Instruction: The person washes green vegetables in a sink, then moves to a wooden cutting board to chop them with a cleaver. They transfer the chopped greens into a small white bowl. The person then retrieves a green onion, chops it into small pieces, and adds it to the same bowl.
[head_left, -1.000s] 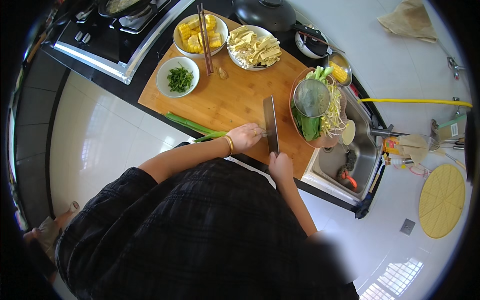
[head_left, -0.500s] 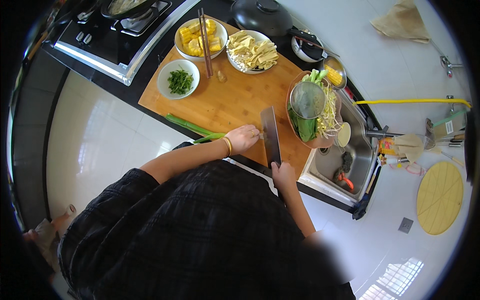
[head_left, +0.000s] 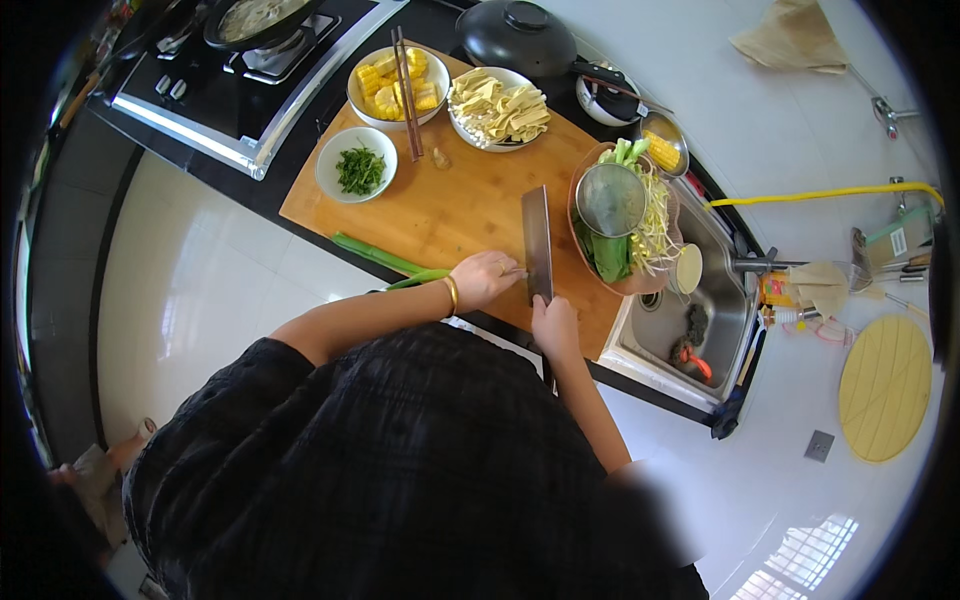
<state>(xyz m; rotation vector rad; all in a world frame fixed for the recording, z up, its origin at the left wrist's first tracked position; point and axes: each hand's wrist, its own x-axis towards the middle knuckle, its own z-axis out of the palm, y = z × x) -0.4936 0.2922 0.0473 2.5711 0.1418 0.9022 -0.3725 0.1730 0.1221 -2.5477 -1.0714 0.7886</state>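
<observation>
White glossy floor tiles gleam below, and a dark worktop [head_left: 300, 215] carries a broad wooden chopping board [head_left: 470, 205], smooth and honey-coloured. Right hand [head_left: 555, 325] wrapped tight round the handle of a cleaver [head_left: 537, 243], fingers closed, the handle itself lost inside the fist. Flat rectangular steel blade stands edge-down on the board, just ahead of those fingers. Left hand [head_left: 485, 278] sits right beside the blade, fingers curled down onto the board, a thin bangle at the wrist; what they pin is too small to make out. Long green scallion stalks [head_left: 385, 262] trail out left of that hand, past the board's edge.

Farther from the fingers: a small white bowl of chopped greens [head_left: 357, 165], a bowl of yellow corn chunks [head_left: 398, 82] with dark chopsticks laid across, a bowl of pale tofu-skin strips [head_left: 500, 105]. To the right of the blade, a round basket of leafy greens and sprouts [head_left: 630, 235] with a mesh strainer on top. Steel sink [head_left: 690, 310] beyond, its contents murky. Black lidded pot [head_left: 520, 35] and gas hob [head_left: 235, 70] are partly cut off at the top rim.
</observation>
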